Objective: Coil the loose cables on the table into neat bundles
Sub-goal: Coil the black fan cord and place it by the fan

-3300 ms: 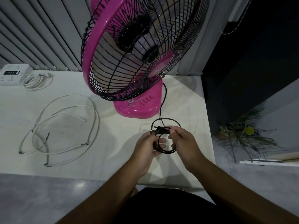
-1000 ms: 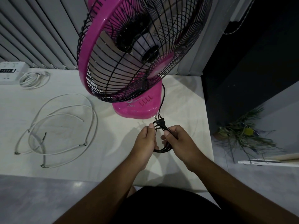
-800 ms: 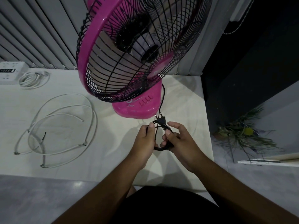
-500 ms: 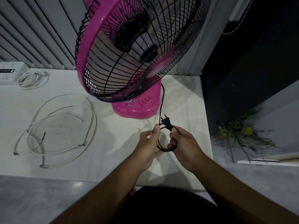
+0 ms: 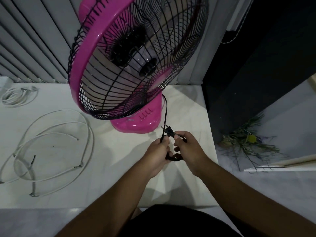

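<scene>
- Head view: the left hand point(image 5: 158, 155) and the right hand point(image 5: 189, 149) both pinch the black fan cord point(image 5: 173, 158), gathered into a small coil between them, just above the table point(image 5: 109, 151); its plug point(image 5: 168, 131) sticks out on top, near the pink fan point(image 5: 135, 65).
- That bundle looks nearly finished, short of securing.
- The big white cable point(image 5: 51, 147) lies in loose loops on the left, apparently untouched.
- A small white coil point(image 5: 16, 97) at the far left already looks bundled.
</scene>
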